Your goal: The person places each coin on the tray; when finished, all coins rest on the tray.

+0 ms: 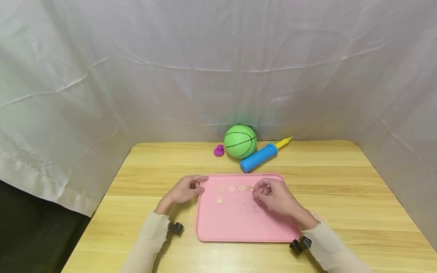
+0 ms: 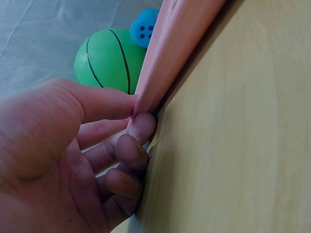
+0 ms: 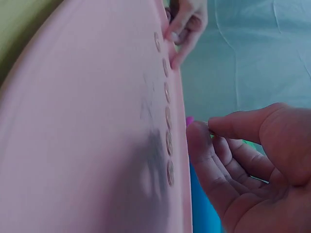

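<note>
Table (image 1: pixel 341 182), tray edge (image 1: pixel 239 241) gripped, coin (image 3: pixel 211 129) perhaps pinched

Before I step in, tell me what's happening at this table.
A person is working with coins on a pink tray. Their left grip holds the tray's left edge; their right grip hovers at the right end of a row of coins, thumb and finger together, but whether they pinch a coin is hard to tell. Another coin lies nearer the person than the row's left end. A green ball and blue pump lie beyond the tray.
</note>
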Motion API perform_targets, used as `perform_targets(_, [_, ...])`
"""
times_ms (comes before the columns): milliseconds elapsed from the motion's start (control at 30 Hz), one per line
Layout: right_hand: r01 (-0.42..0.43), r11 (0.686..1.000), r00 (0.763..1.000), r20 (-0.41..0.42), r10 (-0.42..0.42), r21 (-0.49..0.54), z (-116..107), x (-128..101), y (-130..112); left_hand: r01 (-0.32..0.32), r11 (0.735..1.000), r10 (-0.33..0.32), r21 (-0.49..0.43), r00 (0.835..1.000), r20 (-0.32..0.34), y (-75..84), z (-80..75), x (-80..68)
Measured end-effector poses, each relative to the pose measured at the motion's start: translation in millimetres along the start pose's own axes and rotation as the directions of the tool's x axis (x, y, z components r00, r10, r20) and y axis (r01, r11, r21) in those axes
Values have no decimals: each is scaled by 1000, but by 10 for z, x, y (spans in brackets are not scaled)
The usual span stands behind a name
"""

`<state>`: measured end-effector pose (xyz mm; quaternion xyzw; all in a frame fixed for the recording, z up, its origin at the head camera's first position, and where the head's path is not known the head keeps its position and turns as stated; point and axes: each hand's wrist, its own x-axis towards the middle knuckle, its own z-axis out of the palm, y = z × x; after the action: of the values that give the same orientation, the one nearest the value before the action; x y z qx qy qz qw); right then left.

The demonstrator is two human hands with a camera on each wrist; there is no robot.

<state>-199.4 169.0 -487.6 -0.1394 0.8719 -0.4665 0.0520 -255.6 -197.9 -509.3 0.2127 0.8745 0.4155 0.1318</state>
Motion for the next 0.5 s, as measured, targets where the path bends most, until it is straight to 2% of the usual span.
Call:
perform_targets(300, [34, 999, 995, 91, -32, -17, 227, 124, -123, 8, 1000, -8, -9, 1000, -6, 18, -2, -5])
perform_targets(500, [37, 999, 994, 101, -37, 2, 379, 193, -147, 18, 1000, -18, -10, 1000, -6, 3, 2, 3])
